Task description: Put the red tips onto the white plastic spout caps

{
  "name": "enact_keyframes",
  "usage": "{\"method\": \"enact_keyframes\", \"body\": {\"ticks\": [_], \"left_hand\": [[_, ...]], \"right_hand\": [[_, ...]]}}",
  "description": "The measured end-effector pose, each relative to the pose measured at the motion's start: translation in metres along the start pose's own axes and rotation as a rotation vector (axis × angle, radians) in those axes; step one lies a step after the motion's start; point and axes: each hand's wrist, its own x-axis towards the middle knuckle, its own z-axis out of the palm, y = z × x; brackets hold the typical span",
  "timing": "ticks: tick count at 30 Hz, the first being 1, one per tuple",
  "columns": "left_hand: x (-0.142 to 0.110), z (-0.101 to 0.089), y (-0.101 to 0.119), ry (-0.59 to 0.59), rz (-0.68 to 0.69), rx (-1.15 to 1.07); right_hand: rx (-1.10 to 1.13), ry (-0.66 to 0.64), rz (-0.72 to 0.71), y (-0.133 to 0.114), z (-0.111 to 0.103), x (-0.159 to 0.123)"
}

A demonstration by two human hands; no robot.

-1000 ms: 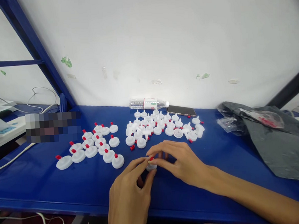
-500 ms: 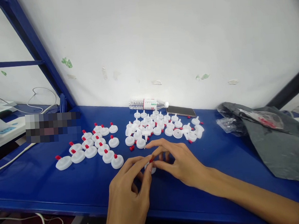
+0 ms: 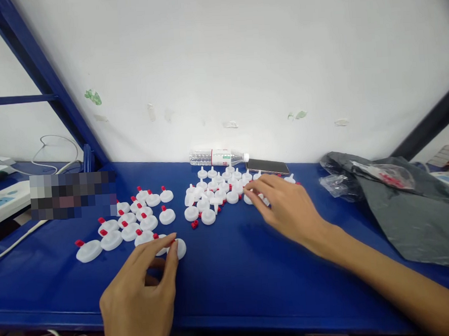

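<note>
We see the left hand (image 3: 140, 290) at the near edge of the red-tipped group, its thumb and forefinger pinched at the top of a white nozzle cap (image 3: 181, 248) that sits base-down on the blue surface (image 3: 235, 284). We judge that it is held up there because the narrow tip suits two fingers better than the broad disc. The right hand (image 3: 288, 210) reaches over the right part of the bare nozzle caps (image 3: 208, 216), its fingertips drawn close together; the hand hides what lies beneath, so we cannot tell whether they grip anything.

Over on the left, the red-tipped nozzle caps (image 3: 167, 216) stand in loose rows, tips up, and the gap between the groups probably keeps capped pieces apart from bare ones. Small red tip caps (image 3: 195, 224) lie scattered at the front of the bare cluster, within easy reach of both hands. The clear plastic bottle (image 3: 220, 157) lies on its side by the wall beside a smartphone (image 3: 268, 167), likely to leave the front free for handling
</note>
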Motion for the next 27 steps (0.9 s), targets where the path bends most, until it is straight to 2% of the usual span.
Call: {"method": "enact_keyframes", "body": {"ticks": [4,9,12,16,18,20,23,27], "left_hand": [[0.004,0.003,-0.002,0.013,-0.041,0.019],[0.007,0.008,-0.009,-0.028,-0.114,0.019],[0.006,0.008,-0.007,-0.02,-0.1,-0.023],[-0.002,0.003,0.011,0.117,-0.056,-0.073],[-0.008,0.001,0.023,0.165,-0.049,-0.104],[-0.013,0.003,0.03,0.137,0.04,-0.14],[-0.019,0.016,0.034,0.017,0.232,-0.135],[-0.024,0.038,0.032,-0.142,0.344,0.033]], "right_hand": [[-0.194,-0.046,0.065,0.015,-0.001,0.004],[-0.12,-0.153,0.026,0.021,0.01,0.004],[0.003,-0.176,0.025,0.013,0.01,0.003],[0.338,-0.222,-0.025,-0.002,-0.001,0.003],[0.381,-0.189,-0.013,-0.003,-0.008,0.006],[0.288,-0.125,0.034,0.003,-0.012,0.009],[0.163,-0.097,0.061,0.016,-0.01,0.011],[0.224,-0.2,-0.102,0.011,0.007,0.004]]}}
